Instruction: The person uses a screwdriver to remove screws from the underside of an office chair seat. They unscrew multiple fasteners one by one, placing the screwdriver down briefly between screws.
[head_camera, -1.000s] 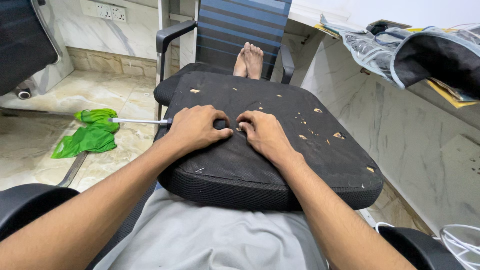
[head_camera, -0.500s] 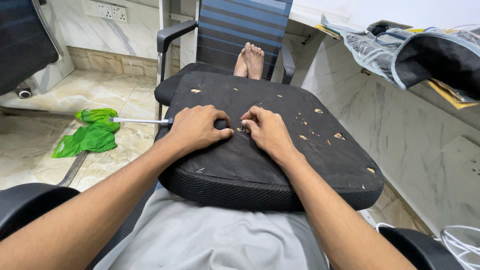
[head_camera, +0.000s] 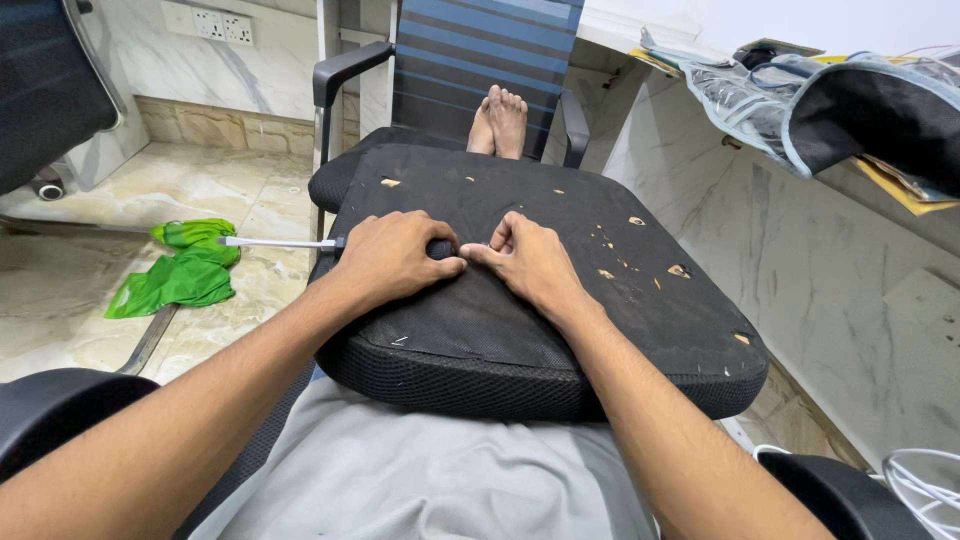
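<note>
A black mesh seat cushion (head_camera: 560, 340) lies underside up across my lap, its fabric torn in several small spots that show tan foam. On top of it rests my left hand (head_camera: 392, 258), closed around the black handle of a screwdriver (head_camera: 282, 243) whose metal shaft sticks out to the left past the cushion's edge. Right beside it is my right hand (head_camera: 530, 262), fingers curled and pinched together on the fabric near the middle. Whether something small sits between those fingertips cannot be told. The thumbs of both hands almost touch.
A blue-striped office chair (head_camera: 470, 60) stands ahead with my bare feet (head_camera: 498, 122) on its seat. A green cloth (head_camera: 180, 270) lies on the marble floor at left. A counter with a bag (head_camera: 860, 110) runs along the right. Black armrests flank my lap.
My right hand's fingers have shifted slightly against the cushion fabric. The left hand and the screwdriver have stayed in place.
</note>
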